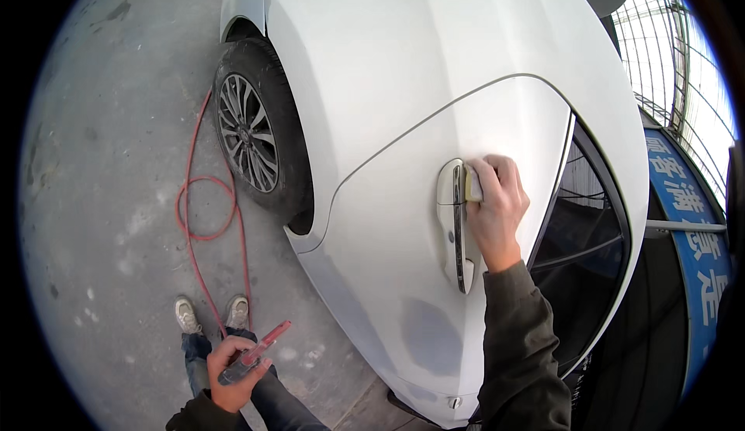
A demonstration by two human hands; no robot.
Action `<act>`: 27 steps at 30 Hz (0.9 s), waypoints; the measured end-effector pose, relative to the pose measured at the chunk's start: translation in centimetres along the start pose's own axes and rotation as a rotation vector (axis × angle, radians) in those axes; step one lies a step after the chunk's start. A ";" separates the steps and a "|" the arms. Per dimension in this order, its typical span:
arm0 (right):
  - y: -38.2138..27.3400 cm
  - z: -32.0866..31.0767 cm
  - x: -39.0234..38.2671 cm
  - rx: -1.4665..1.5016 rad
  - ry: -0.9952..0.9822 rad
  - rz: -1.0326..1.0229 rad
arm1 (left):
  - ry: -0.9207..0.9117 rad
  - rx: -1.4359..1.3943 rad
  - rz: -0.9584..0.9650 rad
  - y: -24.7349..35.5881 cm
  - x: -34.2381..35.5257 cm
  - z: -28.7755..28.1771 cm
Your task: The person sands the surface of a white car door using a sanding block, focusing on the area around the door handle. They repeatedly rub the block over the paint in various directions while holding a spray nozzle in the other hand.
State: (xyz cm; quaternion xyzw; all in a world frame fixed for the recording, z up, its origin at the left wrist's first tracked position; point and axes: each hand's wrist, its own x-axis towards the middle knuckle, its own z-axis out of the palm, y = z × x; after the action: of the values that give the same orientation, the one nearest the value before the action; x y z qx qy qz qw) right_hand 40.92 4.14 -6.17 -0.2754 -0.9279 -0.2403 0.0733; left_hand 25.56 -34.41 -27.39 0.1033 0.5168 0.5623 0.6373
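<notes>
My right hand [499,198] reaches out along the white car's rear door and grips a small pale yellow block [472,185], perhaps a sponge or sanding pad. The block presses against the upper end of the door handle [450,237], which is white with a dark, shiny strip down its length. Low in the picture, near my legs, my left hand [231,377] is closed around a grey-and-red handheld tool [250,360]. Its red end points up and to the right, away from the car door. The tool's exact kind is unclear.
A red hose [206,237] loops over the grey concrete floor [109,198], beside the car's wheel [252,128] and past my shoes [237,311]. Dull grey patches mark the lower door panel [431,338]. Right of the car stands a blue banner [687,221].
</notes>
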 end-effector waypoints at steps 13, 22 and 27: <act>0.4 -0.1 -0.1 -0.030 -0.002 -0.078 | 0.001 0.049 0.026 2.5 0.7 0.3; -0.3 0.6 0.3 -0.053 0.034 -0.022 | 0.002 0.039 0.002 2.6 1.2 -0.3; -0.5 -0.2 -2.1 -0.045 0.001 0.032 | 0.016 0.031 -0.010 2.4 -0.1 -1.5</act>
State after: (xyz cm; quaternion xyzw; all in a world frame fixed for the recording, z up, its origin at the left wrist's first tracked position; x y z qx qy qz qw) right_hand 42.43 2.70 -6.75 -0.2915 -0.9178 -0.2599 0.0713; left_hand 22.96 -34.29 -26.28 0.1058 0.5311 0.5519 0.6342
